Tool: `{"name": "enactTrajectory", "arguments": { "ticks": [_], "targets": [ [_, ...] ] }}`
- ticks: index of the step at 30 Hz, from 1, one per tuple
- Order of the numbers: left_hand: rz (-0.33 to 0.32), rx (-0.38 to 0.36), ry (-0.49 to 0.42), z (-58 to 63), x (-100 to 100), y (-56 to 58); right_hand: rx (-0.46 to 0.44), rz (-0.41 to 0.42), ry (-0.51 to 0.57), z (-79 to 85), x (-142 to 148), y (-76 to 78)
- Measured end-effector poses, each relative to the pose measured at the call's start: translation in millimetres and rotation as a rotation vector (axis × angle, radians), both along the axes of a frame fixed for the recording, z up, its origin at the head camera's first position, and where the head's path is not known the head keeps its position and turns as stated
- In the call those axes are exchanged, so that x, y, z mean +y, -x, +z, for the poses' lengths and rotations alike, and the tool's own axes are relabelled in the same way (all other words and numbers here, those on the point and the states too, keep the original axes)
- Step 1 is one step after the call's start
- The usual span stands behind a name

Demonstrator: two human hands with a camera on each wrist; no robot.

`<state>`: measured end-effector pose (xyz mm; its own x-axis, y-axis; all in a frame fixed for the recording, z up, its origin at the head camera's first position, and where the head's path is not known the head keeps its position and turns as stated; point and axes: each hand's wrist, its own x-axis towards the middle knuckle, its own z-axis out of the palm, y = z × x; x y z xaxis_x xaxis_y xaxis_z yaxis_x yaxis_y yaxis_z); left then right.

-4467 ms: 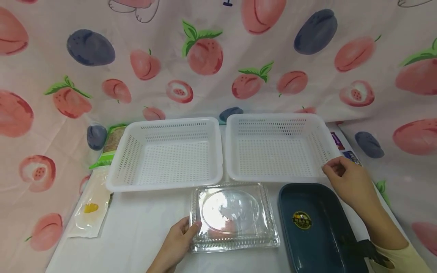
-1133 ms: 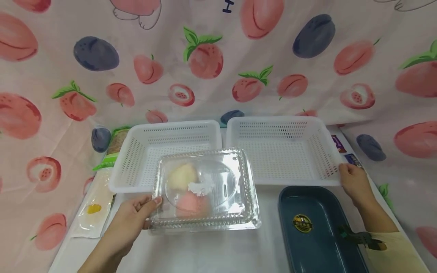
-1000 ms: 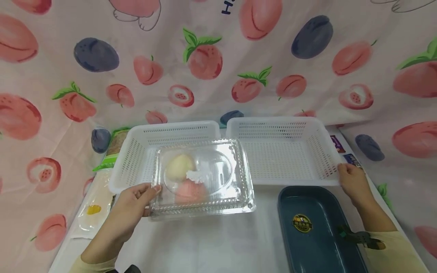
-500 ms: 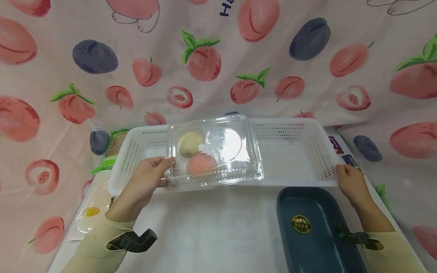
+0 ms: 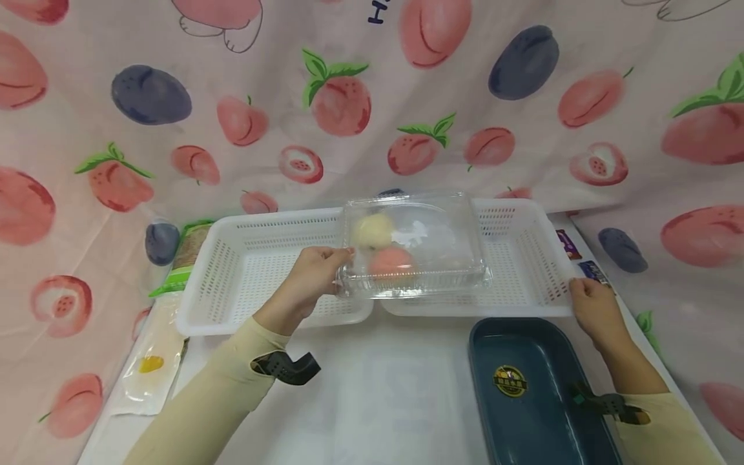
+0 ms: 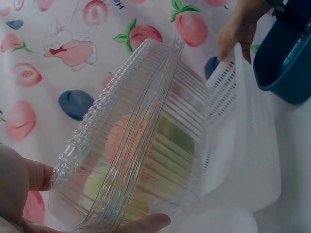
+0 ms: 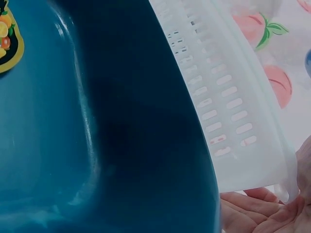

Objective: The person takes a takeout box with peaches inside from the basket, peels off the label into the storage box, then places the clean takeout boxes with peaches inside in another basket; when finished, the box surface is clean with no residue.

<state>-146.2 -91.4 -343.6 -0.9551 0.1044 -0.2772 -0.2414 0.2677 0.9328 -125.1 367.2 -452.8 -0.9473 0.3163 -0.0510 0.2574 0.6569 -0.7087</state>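
My left hand (image 5: 308, 278) grips a clear plastic clamshell box (image 5: 444, 248) by its left edge. The box is closed and raised, overlapping the right white basket (image 5: 526, 284) and the inner end of the left white basket (image 5: 250, 274) in the head view. Inside it lie a pale yellow round fruit (image 5: 374, 230) and a pinkish-red one (image 5: 391, 263). Thumb and fingers (image 6: 39, 174) are on opposite sides of the box in the left wrist view. My right hand (image 5: 599, 313) grips the right basket's near right corner; its fingers reach under the rim (image 7: 257, 174).
A dark blue tray (image 5: 531, 368) with a round sticker stands in front of the right basket. At the left lie a green-edged bag (image 5: 188, 255) and a clear packet (image 5: 151, 365). Small purple and blue packets (image 5: 591, 271) sit right of the basket. A fruit-print cloth (image 5: 232, 77) hangs behind.
My left hand has lifted the box off the table, tilted it, and carried it up and then rightward over the baskets. My right hand has taken hold of the right basket's corner.
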Motion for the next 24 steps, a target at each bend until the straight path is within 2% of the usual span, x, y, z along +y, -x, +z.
{"name": "enactTrajectory", "arguments": {
  "ticks": [10, 19, 24],
  "targets": [
    [-0.035, -0.045, 0.018, -10.1, 30.8, 19.5, 0.011, 0.001, -0.008, -0.7, -0.7, 0.4],
    [-0.082, -0.084, 0.070, -12.1, 61.2, 27.9, 0.012, -0.014, -0.008, -0.5, -2.1, 1.1],
    [-0.100, -0.094, 0.049, -18.6, 75.3, 31.3, 0.011, -0.021, -0.011, -0.1, -4.0, 1.0]
  ]
}}
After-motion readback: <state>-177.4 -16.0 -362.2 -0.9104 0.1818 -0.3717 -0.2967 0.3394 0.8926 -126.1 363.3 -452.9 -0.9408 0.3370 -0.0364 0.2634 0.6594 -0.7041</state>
